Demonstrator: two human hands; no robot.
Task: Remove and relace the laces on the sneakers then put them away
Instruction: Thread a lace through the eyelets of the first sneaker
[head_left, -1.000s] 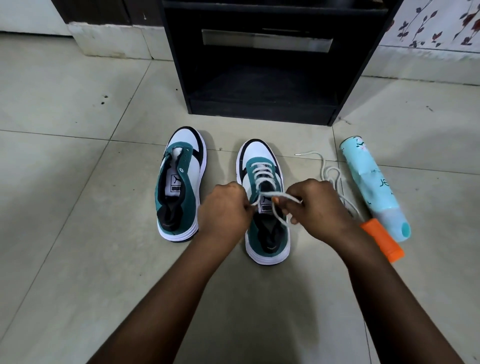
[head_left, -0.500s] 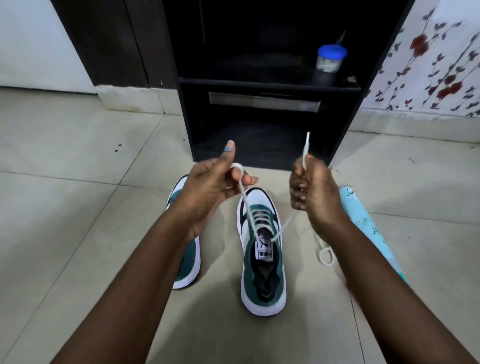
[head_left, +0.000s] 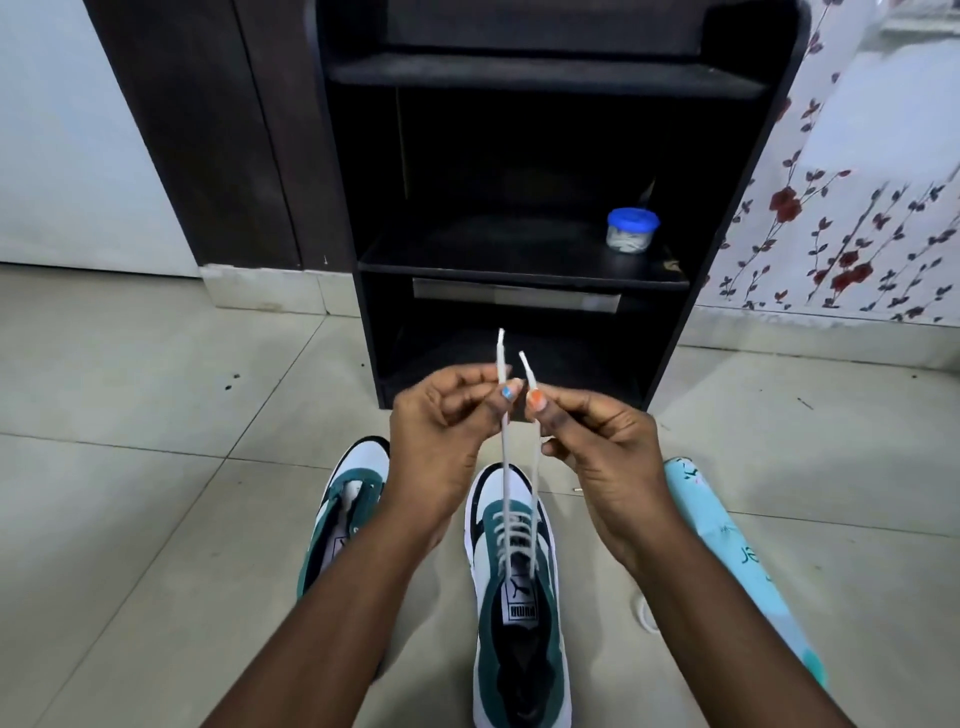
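White lace (head_left: 505, 467) ends, two, each pinched in fingers of left hand (head_left: 441, 431) and right hand (head_left: 597, 441), two sneakers (head_left: 517, 597) below

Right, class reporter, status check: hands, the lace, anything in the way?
Left hand and right hand each pinch one lace end, pulled up taut. Right sneaker laced; left sneaker not. Umbrella lies beside; nothing blocking.

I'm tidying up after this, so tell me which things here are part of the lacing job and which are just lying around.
Part of the job: laced sneaker; its white lace, pinched by left hand and right hand; unlaced sneaker; black shelf unit.

Lying about: blue-lidded jar; light blue umbrella.
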